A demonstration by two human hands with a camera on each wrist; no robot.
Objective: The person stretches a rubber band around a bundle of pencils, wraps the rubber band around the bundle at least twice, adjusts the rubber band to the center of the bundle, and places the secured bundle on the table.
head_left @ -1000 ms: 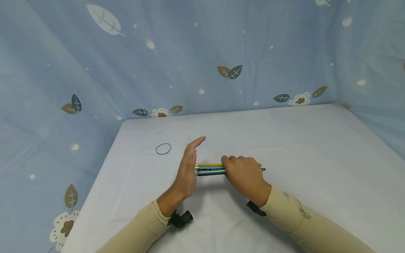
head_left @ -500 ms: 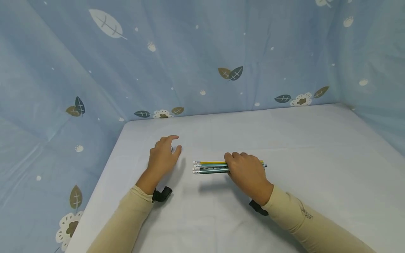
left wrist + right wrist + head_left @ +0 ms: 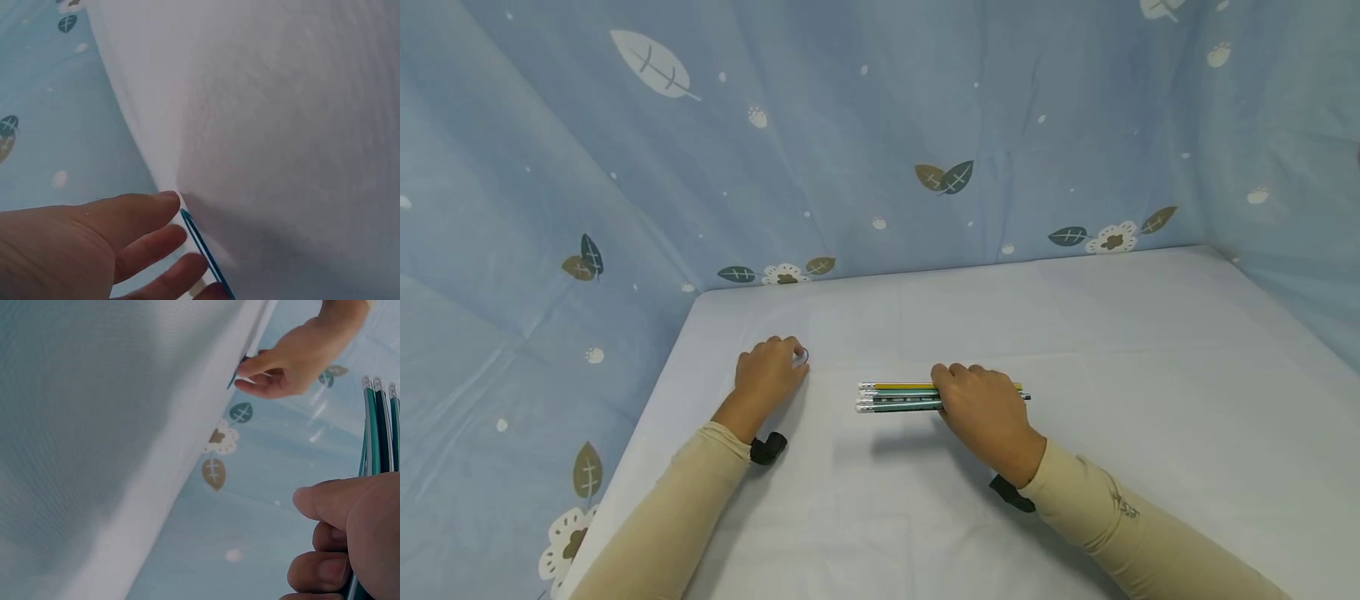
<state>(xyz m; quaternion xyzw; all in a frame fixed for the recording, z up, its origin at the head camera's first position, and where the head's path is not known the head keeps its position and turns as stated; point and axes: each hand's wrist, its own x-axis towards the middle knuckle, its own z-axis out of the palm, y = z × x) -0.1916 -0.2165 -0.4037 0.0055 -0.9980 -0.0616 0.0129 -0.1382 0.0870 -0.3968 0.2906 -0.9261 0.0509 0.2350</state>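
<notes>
The left hand point(image 3: 765, 379) has moved to the blue ring point(image 3: 207, 251), fingers apart; the right hand point(image 3: 987, 419) grips several pencils point(image 3: 901, 400).

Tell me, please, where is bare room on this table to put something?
The widest free patch of the table lies right of the right hand, bordered by the curtain and the right sleeve. Another lies between the pencils and the curtain. Crowded: at the pencils, and around the left hand at the blue ring.
</notes>
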